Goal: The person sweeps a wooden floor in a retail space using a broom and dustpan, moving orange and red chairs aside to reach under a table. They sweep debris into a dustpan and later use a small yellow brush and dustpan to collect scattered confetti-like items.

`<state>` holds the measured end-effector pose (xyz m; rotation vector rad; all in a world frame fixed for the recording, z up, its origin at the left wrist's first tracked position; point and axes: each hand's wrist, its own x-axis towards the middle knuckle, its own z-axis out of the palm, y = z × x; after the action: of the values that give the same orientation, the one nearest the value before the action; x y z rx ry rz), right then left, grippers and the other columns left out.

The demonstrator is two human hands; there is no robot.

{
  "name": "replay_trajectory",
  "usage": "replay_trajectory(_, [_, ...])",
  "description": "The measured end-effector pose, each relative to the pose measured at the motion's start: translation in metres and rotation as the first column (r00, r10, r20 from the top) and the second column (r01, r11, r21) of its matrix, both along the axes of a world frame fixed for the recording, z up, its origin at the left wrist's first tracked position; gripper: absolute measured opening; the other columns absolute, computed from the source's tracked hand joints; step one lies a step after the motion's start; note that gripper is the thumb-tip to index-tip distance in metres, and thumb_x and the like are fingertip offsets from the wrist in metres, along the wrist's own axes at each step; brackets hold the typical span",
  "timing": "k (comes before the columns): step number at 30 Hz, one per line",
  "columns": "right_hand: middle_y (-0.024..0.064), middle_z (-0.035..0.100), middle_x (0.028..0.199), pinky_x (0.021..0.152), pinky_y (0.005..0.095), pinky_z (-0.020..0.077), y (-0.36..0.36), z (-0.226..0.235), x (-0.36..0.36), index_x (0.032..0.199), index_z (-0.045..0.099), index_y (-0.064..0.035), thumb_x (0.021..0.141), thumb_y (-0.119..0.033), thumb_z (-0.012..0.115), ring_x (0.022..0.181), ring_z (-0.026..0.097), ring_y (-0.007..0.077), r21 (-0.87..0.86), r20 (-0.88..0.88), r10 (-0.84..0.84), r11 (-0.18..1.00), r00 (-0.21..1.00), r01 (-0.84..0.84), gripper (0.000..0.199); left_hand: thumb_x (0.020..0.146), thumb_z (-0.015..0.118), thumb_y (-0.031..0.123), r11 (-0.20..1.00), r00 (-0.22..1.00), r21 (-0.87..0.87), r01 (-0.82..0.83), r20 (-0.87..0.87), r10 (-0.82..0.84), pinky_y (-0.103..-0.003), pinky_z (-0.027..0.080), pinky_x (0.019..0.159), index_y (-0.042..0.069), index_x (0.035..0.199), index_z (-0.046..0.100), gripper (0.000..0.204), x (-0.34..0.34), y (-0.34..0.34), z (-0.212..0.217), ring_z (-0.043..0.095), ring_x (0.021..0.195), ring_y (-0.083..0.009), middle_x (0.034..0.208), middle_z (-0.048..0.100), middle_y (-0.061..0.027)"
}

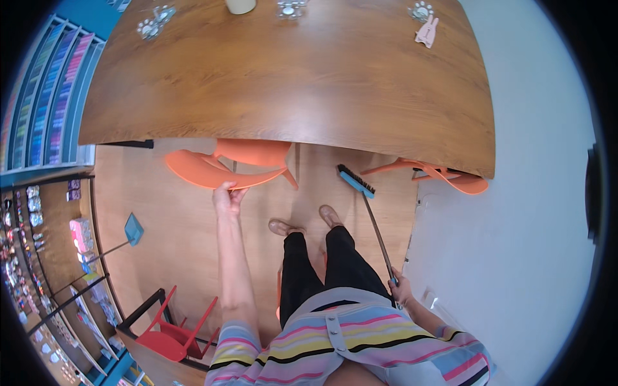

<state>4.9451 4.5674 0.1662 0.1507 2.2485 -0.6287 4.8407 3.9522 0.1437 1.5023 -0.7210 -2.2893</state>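
My left hand [229, 198] grips the top edge of an orange chair's backrest [222, 177], its fingers curled round the rim. That chair's seat [254, 152] is partly under the wooden table [290, 83]. Low on the right, my right hand [400, 287] is wrapped round the dark handle of a broom [377, 235]. The broom's blue head [356, 182] with black bristles rests on the floor between the two orange chairs, ahead of my feet. A second orange chair [444, 175] is tucked under the table's right end, near the wall.
A blue long-handled dustpan [133, 229] stands on the left. Behind it are shelves of small goods [38, 257] and a rack of coloured items [51, 96]. A red chair [172, 340] stands at lower left. A white wall [515, 225] bounds the right side.
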Motion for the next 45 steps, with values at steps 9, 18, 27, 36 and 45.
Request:
replay_trajectory(9, [0.0200,0.061,0.070,0.061,0.0384,0.0490,-0.001,0.057,-0.015,0.136,0.036,-0.0149,0.084,-0.012,0.054,0.063,0.060,0.0367,0.144,0.098,0.115,0.981,0.989,-0.128,0.055,0.073,0.054,-0.008,1.000,0.996,-0.007,0.028,-0.087,-0.029,-0.042,0.057,0.069,0.001,0.107,0.049,0.035,-0.067,0.129,-0.029,0.061,0.081,-0.0252,0.092,0.057,-0.0115])
replay_trajectory(18, [0.0234,0.061,0.075,0.065,0.0471,0.0480,0.015,0.032,-0.024,0.137,0.032,-0.0230,0.084,-0.018,0.054,0.070,0.059,0.0420,0.074,0.073,0.316,0.944,0.946,-0.321,0.057,0.074,0.055,-0.007,0.999,0.984,0.031,0.030,-0.177,-0.024,-0.041,0.057,0.074,-0.002,0.101,0.050,0.028,-0.109,0.180,-0.012,0.062,0.079,-0.0254,0.091,0.057,-0.0132])
replay_trajectory(27, [0.0266,0.060,0.078,0.067,0.0406,0.0501,-0.007,0.012,-0.064,0.138,0.033,-0.0204,0.084,-0.010,0.056,0.072,0.061,0.0416,-0.104,0.086,0.541,0.840,0.836,-0.533,0.060,0.072,0.062,0.001,0.999,0.995,-0.045,0.006,-0.096,-0.010,-0.038,0.059,0.069,-0.006,0.098,0.047,0.030,-0.123,0.182,-0.031,0.062,0.082,-0.0265,0.092,0.055,-0.0148])
replay_trajectory(36, [0.0014,0.057,0.071,0.047,0.0233,0.0418,-0.108,0.012,-0.136,0.137,0.037,-0.0121,0.088,-0.009,0.053,0.048,0.046,0.0103,-0.253,0.310,0.533,0.844,0.787,-0.472,0.051,0.072,0.075,0.038,0.965,0.960,-0.116,0.233,-0.131,-0.248,-0.036,0.048,0.087,0.004,0.142,0.015,0.099,0.010,0.195,0.006,0.046,0.118,-0.0277,0.140,0.030,-0.0202])
replay_trajectory(45, [0.0033,0.043,0.059,0.035,0.0257,0.0363,-0.293,-0.037,-0.079,0.140,0.023,-0.0137,0.091,-0.010,0.044,0.042,0.042,0.0114,-0.150,0.535,0.189,0.980,0.823,-0.128,0.054,0.083,0.057,0.012,0.986,0.097,-0.131,-0.098,0.985,0.141,-0.037,0.047,0.082,0.006,0.110,0.053,0.028,0.481,0.350,-0.080,0.057,0.096,-0.0251,0.105,0.059,-0.0106])
